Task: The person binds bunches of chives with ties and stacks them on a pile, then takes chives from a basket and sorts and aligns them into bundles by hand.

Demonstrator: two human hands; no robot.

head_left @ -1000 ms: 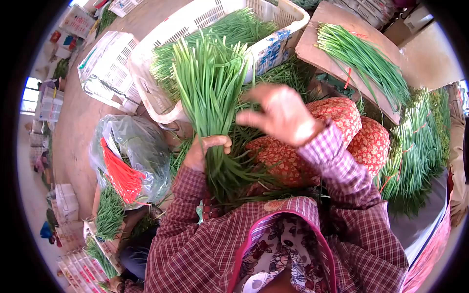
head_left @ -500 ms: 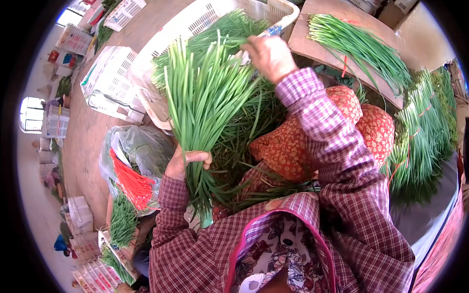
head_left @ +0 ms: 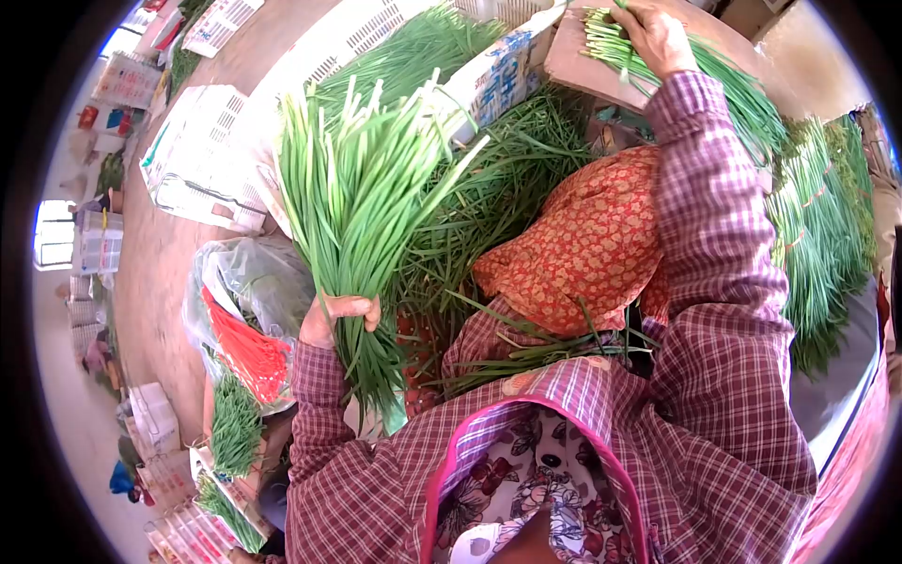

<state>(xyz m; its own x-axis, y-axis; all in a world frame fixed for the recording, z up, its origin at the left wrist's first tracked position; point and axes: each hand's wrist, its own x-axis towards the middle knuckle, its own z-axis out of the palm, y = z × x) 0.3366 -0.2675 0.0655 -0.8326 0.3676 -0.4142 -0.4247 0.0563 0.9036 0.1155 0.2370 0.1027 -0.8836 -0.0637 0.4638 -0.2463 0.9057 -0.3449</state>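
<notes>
A thick bunch of garlic chives (head_left: 362, 202) stands upright in my left hand (head_left: 338, 318), whose fingers are wrapped round its lower part. The pale cut ends point up and fan out; dark leaf tips hang below the fist. At the upper right, my right hand (head_left: 655, 39) is over a board (head_left: 573, 61), above the pale ends of a second pile of chives (head_left: 728, 85). Its fingers are closed, with a green stalk showing at the fingertips. Between the hands, loose chive leaves (head_left: 507, 174) lie heaped beside my knee in red flowered cloth (head_left: 583, 244).
A white plastic crate (head_left: 512, 70) holding more chives stands ahead. On the left are another white crate (head_left: 202, 141) and a plastic bag (head_left: 254, 273) with red ties (head_left: 246, 348). Tied chive bundles (head_left: 813, 235) stack at the right.
My right hand has moved right and up, from beside the bunch to the pile on the board. The bunch in my left hand has shifted slightly left.
</notes>
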